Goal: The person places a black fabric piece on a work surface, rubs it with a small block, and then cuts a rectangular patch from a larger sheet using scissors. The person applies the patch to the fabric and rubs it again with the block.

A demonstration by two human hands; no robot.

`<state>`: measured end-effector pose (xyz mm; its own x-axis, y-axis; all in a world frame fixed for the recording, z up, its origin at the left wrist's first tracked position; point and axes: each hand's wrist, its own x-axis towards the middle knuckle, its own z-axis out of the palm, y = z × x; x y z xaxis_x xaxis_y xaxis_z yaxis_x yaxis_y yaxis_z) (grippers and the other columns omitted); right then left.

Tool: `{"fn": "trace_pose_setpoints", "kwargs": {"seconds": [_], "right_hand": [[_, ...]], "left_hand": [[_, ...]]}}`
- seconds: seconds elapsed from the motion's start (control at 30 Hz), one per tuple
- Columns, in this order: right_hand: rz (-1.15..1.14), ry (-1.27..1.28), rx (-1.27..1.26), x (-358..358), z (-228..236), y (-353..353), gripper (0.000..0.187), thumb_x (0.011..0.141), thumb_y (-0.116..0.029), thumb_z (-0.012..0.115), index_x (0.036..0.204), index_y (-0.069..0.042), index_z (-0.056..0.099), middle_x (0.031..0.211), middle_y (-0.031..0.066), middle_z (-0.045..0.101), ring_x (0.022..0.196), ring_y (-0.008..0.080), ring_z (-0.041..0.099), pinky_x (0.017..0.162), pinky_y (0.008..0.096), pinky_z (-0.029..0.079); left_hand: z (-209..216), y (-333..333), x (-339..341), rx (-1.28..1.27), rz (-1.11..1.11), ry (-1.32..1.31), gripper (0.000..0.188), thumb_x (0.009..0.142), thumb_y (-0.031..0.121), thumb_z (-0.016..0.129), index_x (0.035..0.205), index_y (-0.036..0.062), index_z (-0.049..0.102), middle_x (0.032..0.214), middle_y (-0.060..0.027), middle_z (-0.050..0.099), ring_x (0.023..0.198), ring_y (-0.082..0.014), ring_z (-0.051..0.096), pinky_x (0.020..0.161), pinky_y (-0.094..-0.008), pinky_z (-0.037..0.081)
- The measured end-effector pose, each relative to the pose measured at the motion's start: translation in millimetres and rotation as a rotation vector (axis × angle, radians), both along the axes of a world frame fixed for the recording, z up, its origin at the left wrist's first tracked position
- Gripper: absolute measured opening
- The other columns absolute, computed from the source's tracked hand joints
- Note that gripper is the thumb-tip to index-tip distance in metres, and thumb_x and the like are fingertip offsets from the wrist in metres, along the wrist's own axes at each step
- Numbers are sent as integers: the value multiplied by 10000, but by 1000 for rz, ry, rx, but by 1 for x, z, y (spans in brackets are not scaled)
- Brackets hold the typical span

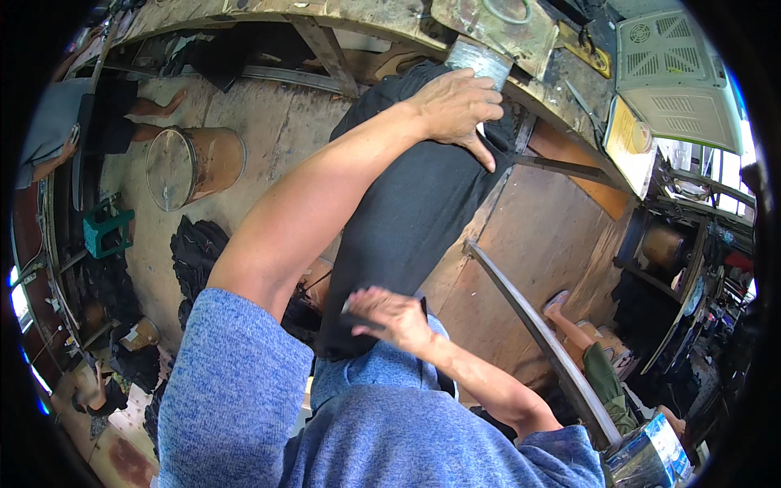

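Observation:
A long piece of black cloth [407,203], perhaps a garment, stretches from the far workbench down to my lap. On its far end lies my left hand [455,106], fingers spread and thumb pointing aside, holding nothing. A shiny metal plate [480,61] at the bench edge is just beyond those fingertips. At the near end, my right hand [394,319] is over the cloth, slightly blurred, fingers stretched out and thumb apart from them. Dark fabric shows between thumb and fingers; no grip on it is visible.
A wooden workbench [390,31] curves across the far side, with a pale plastic machine housing [679,77] at right. A metal bar [545,342] slants down on my right. Left are a round drum-like stool [199,163], a green stool [107,229] and dark cloth heaps. Other people sit at both sides.

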<state>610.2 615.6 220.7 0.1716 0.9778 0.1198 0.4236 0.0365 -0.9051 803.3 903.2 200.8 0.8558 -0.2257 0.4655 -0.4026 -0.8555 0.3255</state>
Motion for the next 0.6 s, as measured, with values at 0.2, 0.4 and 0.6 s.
{"fn": "trace_pose_setpoints", "kwargs": {"seconds": [0.2, 0.4, 0.6], "right_hand": [[239, 381, -263, 15, 29, -27, 351, 980, -329, 760, 1172, -36, 778, 1150, 147, 777, 1120, 342, 724, 977, 428, 570], [-1025, 648, -234, 106, 71, -27, 311, 1092, -318, 655, 1147, -21, 730, 1094, 24, 739, 942, 115, 698, 772, 299, 563], [-1048, 1569, 91, 153, 82, 1, 527, 1059, -574, 591, 1253, -88, 653, 1104, 49, 740, 969, 155, 740, 844, 318, 629]], "left_hand": [[5, 0, -1, 63, 36, 46, 806, 622, 837, 762, 921, 91, 704, 1022, -58, 666, 1071, -261, 609, 896, -403, 468], [61, -29, -31, 9, 209, -39, 672, 739, 630, 829, 1046, 51, 679, 1123, -126, 657, 1123, -339, 600, 1018, -468, 439], [98, -113, -122, -1353, 474, 329, 281, 1072, 250, 695, 1194, 0, 655, 1126, -72, 708, 1013, -110, 624, 894, -270, 509]]}}
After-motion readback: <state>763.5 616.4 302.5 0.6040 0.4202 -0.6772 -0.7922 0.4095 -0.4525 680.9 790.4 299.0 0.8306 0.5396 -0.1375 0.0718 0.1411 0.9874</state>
